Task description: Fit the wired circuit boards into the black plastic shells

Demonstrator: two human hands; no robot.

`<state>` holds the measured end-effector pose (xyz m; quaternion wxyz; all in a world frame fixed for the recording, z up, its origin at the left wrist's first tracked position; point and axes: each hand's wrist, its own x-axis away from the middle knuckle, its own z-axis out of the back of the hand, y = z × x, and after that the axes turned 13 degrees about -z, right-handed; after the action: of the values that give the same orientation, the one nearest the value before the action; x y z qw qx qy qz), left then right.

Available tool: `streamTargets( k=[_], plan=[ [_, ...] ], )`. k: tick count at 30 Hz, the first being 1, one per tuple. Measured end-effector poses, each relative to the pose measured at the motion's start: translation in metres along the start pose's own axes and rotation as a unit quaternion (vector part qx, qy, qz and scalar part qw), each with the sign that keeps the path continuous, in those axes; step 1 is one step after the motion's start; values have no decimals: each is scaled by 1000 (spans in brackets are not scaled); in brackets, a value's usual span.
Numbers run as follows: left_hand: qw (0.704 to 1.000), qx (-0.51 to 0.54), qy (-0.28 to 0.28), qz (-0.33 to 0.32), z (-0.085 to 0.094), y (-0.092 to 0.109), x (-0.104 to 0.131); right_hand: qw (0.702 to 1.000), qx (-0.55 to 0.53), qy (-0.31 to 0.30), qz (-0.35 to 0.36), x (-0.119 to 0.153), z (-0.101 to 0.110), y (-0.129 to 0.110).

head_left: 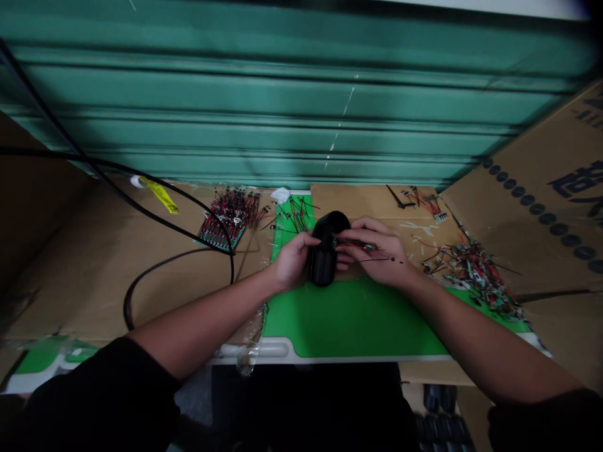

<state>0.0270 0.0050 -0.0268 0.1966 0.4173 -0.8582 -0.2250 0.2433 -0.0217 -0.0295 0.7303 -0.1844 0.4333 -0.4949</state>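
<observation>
A glossy black rounded housing [323,267] is held over the green board, in the middle of the view. My left hand [293,260] is closed around its left side, with the thumb on top. At its right side my right hand [377,254] pinches a small wired part [369,247] against the housing's opening. Thin red and black leads trail from that part across the right fingers. The tips of the right fingers partly cover the spot where part and housing meet, so I cannot tell whether they are joined.
Several wired circuit boards [221,223] lie on cardboard at left. A heap of wired components [480,276] sits at right, beside a cardboard box wall [556,207]. Black cables [155,216] hang across the left. A green ribbed panel [282,119] rises behind the green board [358,323].
</observation>
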Motion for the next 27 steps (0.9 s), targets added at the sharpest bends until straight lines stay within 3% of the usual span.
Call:
streamTargets(
  k=[5, 11, 14, 19, 23, 27],
  plan=[
    [1000, 14, -2, 6, 1, 0, 0, 1000, 9, -1, 11, 0, 0, 2],
    [999, -1, 35, 10, -5, 3, 2, 999, 8, -15, 29, 0, -1, 2],
    [1000, -5, 23, 10, -4, 3, 1, 999, -25, -19, 12, -1, -2, -1],
    [999, -31, 0, -34, -1, -1, -1, 993, -100, 7, -64, 3, -14, -8],
    [996, -55, 14, -74, -3, -3, 1, 962, -189, 28, -193, 7, -24, -14],
    [991, -83, 20, -107, -3, -6, 3, 928, -245, -17, -279, 5, -25, -18]
  ],
)
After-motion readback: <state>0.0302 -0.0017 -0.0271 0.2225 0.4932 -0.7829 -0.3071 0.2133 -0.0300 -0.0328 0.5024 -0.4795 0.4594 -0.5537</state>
